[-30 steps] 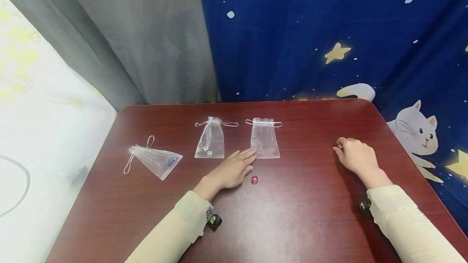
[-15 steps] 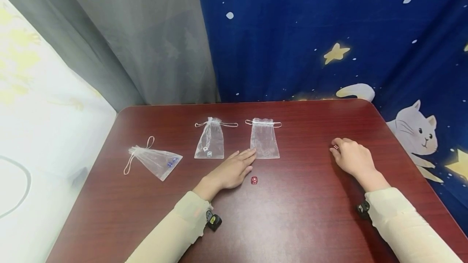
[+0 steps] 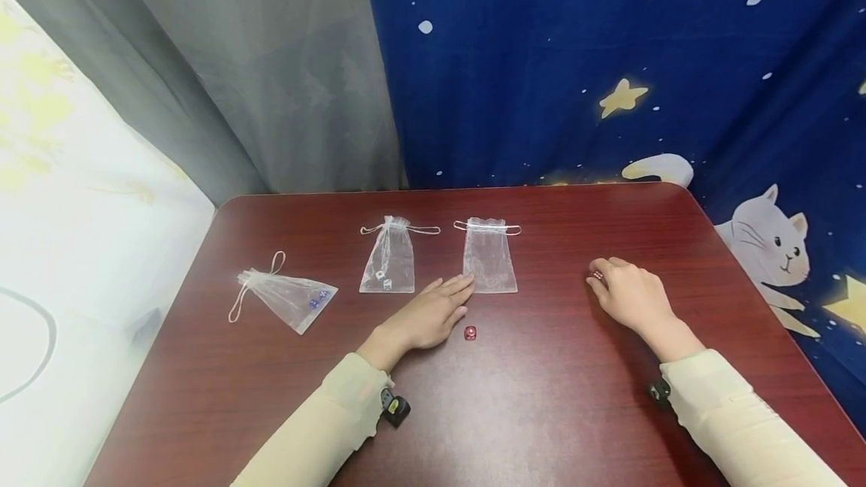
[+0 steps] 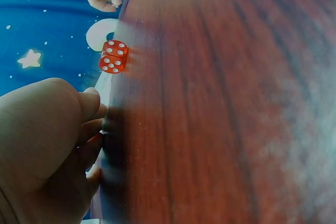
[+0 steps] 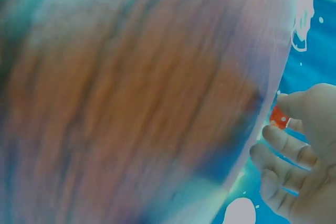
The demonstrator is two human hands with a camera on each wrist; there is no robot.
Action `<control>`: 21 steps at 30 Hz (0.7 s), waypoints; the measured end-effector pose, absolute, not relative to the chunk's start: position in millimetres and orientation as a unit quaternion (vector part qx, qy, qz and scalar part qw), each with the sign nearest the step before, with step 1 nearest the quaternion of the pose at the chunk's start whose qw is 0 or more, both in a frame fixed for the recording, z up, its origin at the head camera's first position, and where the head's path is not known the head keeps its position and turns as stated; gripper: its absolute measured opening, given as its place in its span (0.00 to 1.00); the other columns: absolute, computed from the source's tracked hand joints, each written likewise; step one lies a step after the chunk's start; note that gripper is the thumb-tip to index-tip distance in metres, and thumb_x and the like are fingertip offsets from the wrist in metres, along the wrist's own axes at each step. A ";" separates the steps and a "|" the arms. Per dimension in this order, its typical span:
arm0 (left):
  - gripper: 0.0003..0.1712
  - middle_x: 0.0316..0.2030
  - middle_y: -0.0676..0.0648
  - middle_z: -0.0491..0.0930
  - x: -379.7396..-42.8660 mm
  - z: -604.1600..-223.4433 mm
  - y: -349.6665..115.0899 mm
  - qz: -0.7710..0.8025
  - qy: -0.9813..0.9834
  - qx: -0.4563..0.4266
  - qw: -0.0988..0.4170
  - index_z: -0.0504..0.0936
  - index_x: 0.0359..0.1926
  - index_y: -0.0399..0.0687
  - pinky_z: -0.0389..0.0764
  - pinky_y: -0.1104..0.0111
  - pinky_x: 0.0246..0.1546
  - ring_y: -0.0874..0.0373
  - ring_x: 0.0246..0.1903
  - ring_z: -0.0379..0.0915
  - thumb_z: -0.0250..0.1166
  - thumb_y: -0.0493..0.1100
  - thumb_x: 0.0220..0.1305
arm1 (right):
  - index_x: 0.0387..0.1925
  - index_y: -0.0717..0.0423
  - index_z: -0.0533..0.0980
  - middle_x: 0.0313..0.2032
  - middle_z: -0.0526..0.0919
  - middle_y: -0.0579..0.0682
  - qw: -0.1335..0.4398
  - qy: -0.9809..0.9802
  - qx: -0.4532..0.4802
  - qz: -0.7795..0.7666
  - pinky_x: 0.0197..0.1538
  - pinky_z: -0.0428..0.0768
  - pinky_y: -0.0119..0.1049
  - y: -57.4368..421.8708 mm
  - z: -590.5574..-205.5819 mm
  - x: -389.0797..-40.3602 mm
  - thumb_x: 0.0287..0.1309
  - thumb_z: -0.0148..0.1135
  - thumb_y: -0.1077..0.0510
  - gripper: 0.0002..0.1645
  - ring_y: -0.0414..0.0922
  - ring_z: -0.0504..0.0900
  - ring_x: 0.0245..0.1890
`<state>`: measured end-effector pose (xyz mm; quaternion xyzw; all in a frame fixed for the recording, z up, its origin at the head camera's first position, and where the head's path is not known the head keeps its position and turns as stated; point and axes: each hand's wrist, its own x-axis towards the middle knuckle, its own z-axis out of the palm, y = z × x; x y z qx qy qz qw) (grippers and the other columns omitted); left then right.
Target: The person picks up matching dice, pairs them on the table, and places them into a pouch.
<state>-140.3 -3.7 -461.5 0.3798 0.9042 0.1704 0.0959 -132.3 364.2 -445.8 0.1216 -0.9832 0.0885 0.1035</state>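
My right hand (image 3: pixel 632 295) pinches a red die (image 5: pixel 279 118) between thumb and fingers over the right part of the table; in the head view only a bit of it shows at the fingertips. My left hand (image 3: pixel 425 316) lies flat with straight fingers, its fingertips on the lower left corner of a sheer white drawstring bag (image 3: pixel 490 261). A second red die (image 3: pixel 470 333) rests on the table just below those fingertips. In the left wrist view this die (image 4: pixel 113 56) shows white pips, beyond the left thumb.
Left of the hand lies a drawstring bag (image 3: pixel 399 254) with two clear-white dice inside. Farther left, a tilted bag (image 3: pixel 287 297) holds two blue dice. The dark red table (image 3: pixel 541 412) ends at a grey curtain (image 3: pixel 271 81) and a blue starry one (image 3: pixel 528 81).
My right hand has moved left across the table with the red die in its fingers. The left hand, the bags and the other red die stay where they were.
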 end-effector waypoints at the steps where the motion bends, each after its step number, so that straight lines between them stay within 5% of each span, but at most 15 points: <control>1: 0.29 0.77 0.44 0.56 -140.3 -461.6 -3.9 0.171 0.904 0.380 0.096 0.61 0.76 0.40 0.49 0.51 0.76 0.50 0.77 0.49 0.49 0.45 0.80 | 0.45 0.59 0.81 0.39 0.85 0.58 0.106 -0.983 0.124 0.089 0.30 0.80 0.62 362.4 -445.1 -132.0 0.61 0.67 0.57 0.13 0.64 0.85 0.33; 21: 0.29 0.77 0.45 0.55 -140.9 -462.4 -3.8 0.165 0.906 0.377 0.099 0.61 0.77 0.41 0.48 0.52 0.77 0.50 0.77 0.48 0.48 0.46 0.80 | 0.43 0.54 0.83 0.32 0.84 0.49 0.141 -0.963 0.197 0.117 0.26 0.81 0.52 332.2 -439.4 -128.0 0.59 0.71 0.57 0.11 0.49 0.84 0.27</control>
